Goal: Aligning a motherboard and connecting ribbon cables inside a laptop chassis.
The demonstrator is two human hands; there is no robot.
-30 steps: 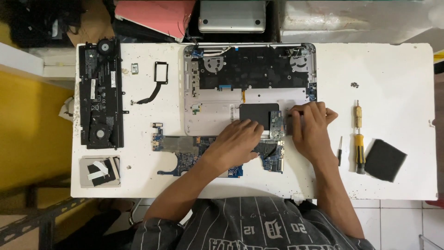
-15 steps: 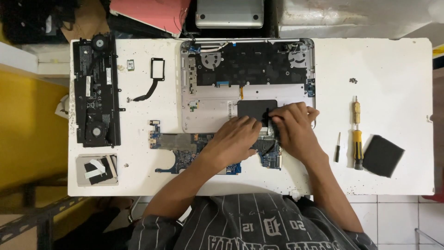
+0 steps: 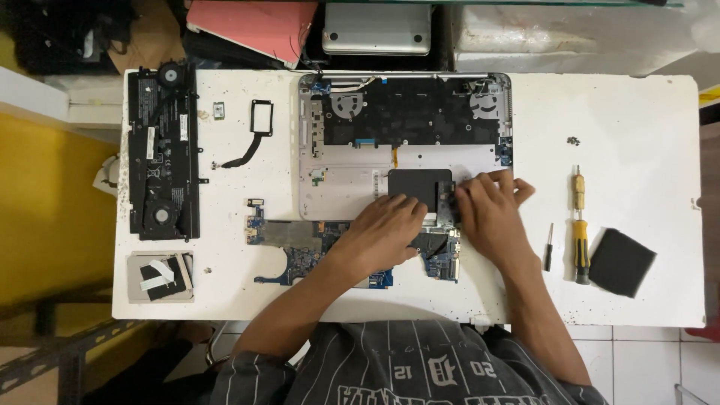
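Note:
An opened silver laptop base [image 3: 341, 187] lies bottom-up at the table's middle, its dark keyboard underside showing. A black square part [image 3: 418, 186] sits on its near edge. My left hand [image 3: 386, 231] has curled fingers on that part's lower left edge. My right hand [image 3: 489, 211] pinches its right edge, thumb against the side. A blue-green circuit board [image 3: 296, 247] lies just in front of the base, partly hidden under both hands.
A long black battery-and-fan assembly [image 3: 163, 150] lies far left, a small grey drive [image 3: 159, 276] below it. A black frame with cable [image 3: 259, 124] sits nearby. Right side: two screwdrivers [image 3: 579, 225], a black pad [image 3: 621, 261], loose screws [image 3: 574, 140].
My right hand has slid left along the laptop's edge onto the right side of the black square part. My left hand has stayed in place.

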